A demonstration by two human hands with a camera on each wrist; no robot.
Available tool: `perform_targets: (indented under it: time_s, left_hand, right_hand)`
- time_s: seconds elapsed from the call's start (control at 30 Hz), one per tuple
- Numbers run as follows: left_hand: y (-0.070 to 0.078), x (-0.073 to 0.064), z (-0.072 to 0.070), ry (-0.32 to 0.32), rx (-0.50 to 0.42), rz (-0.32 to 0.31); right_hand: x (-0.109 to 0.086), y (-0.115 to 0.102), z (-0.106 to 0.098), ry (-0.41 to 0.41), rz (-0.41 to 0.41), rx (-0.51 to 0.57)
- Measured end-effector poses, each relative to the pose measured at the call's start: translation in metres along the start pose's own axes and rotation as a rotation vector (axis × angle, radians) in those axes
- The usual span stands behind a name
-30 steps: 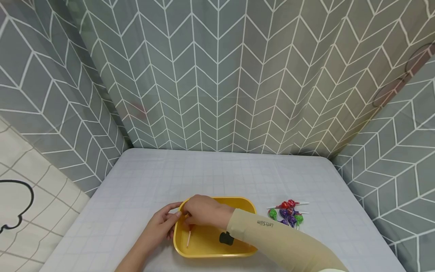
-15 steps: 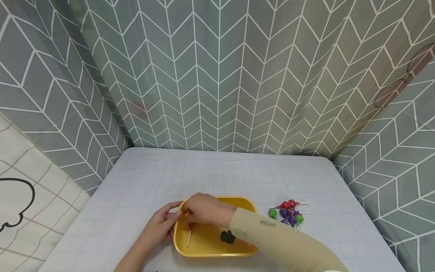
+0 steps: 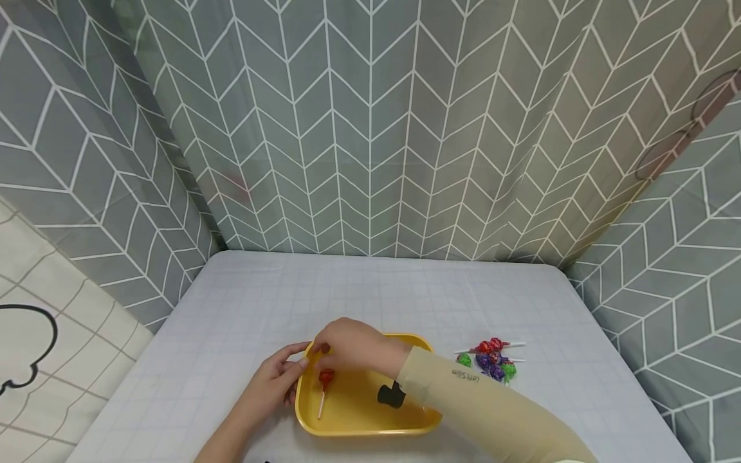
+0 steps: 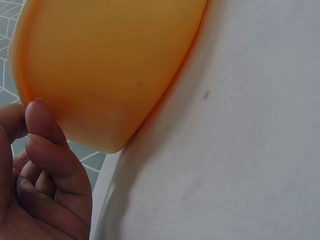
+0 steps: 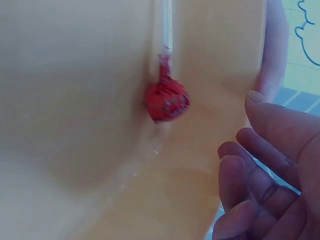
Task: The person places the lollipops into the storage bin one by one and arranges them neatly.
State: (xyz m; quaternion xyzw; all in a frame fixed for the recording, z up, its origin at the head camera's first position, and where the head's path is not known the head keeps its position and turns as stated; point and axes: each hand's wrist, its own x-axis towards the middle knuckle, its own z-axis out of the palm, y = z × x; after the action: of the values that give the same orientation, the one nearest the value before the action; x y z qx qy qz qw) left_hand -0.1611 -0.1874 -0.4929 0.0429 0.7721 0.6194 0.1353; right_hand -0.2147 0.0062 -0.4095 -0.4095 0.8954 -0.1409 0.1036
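A red-wrapped lollipop (image 3: 326, 377) lies in the left end of a yellow plastic tray (image 3: 370, 432), its white stick pointing toward the near side. My right hand (image 3: 347, 345) is over the tray's far left corner, just beyond the candy head. In the right wrist view, the lollipop (image 5: 167, 101) rests apart from the right hand (image 5: 272, 175), whose fingers are loosely bent around nothing. At the tray's left end, my left hand (image 3: 276, 384) pinches the rim between thumb and fingers. The left wrist view shows the left hand (image 4: 47, 175) at the tray's outer wall (image 4: 110, 65).
To the right of the tray lies a loose pile of lollipops (image 3: 492, 361) in red, green and purple wrappers. A small black device (image 3: 391, 395) sits at the right wrist. The white-covered table (image 3: 370, 289) ends at a patterned grey curtain (image 3: 370, 161).
My right hand has lifted off the red lollipop and shifted slightly away and right, uncovering the candy head. The left hand has stayed at the rim.
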Motion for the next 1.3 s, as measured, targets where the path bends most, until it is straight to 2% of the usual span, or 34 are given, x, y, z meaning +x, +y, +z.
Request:
perform_targets:
  time_s: [0.2,0.4,0.67,0.87,1.1,1.3]
  left_hand:
    - [0.0,0.002,-0.001,-0.017,-0.01,-0.011]
    - [-0.001,0.002,0.0,0.003,0.005,-0.013]
    - [-0.004,0.002,0.001,0.026,0.016,-0.008]
    - [-0.005,0.003,0.001,0.031,0.009,-0.014]
    - [-0.005,0.003,0.002,0.033,0.006,-0.032]
    - [-0.004,0.004,0.002,0.034,0.002,-0.042]
  right_hand:
    - [-0.004,0.009,-0.014,0.03,-0.044,0.043]
    - [-0.011,0.017,-0.022,0.061,-0.065,0.093]
    - [-0.02,0.028,-0.03,0.096,-0.027,0.157]
    - [-0.026,0.036,-0.039,0.134,0.008,0.176]
    - [-0.031,0.042,-0.046,0.169,0.01,0.18]
    - [-0.037,0.048,-0.052,0.189,0.045,0.224]
